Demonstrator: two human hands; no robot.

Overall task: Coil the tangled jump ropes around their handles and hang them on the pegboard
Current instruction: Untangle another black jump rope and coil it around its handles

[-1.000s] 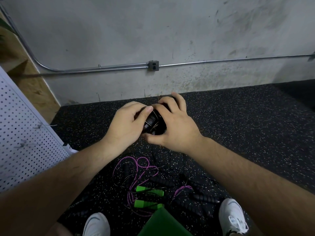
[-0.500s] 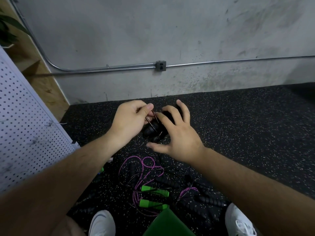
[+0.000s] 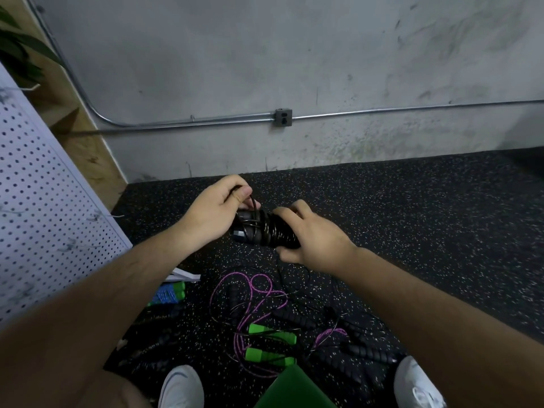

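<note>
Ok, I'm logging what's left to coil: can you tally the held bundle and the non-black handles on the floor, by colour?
Black bundle, held: 1
Green handles: 2
Blue-and-green handle: 1 in view, partly hidden by the left forearm
Total: 4

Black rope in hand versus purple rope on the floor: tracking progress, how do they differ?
The black rope is coiled tight; the purple rope lies in loose loops. The left hand and right hand hold the black rope above the floor; the purple rope lies on it. Neither hangs on the pegboard.
</note>
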